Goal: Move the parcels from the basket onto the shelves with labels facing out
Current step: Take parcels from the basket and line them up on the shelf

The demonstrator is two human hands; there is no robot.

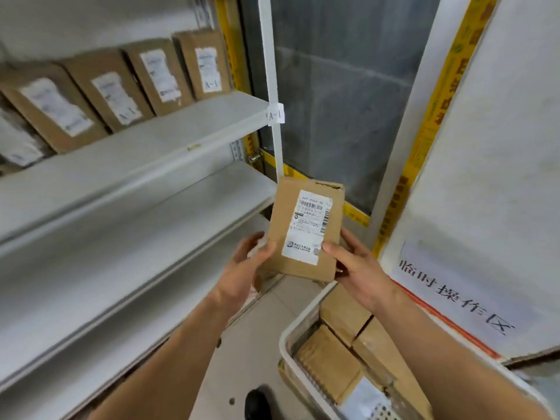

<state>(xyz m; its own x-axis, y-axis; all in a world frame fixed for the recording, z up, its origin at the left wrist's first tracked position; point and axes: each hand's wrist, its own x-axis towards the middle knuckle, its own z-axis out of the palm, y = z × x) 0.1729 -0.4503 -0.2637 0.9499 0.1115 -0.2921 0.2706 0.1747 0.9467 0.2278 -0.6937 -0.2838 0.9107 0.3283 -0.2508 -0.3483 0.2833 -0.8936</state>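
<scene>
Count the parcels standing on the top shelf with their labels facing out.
5 in view: four brown boxes in a row, plus one cut off at the left edge. More may sit beyond the frame.

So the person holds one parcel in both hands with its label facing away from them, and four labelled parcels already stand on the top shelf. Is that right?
Not quite. The head view shows the parcel held by the left hand and right hand with its white label facing the person, not away. The rest holds: four labelled parcels stand on the top shelf, plus part of another at the left edge.
</scene>
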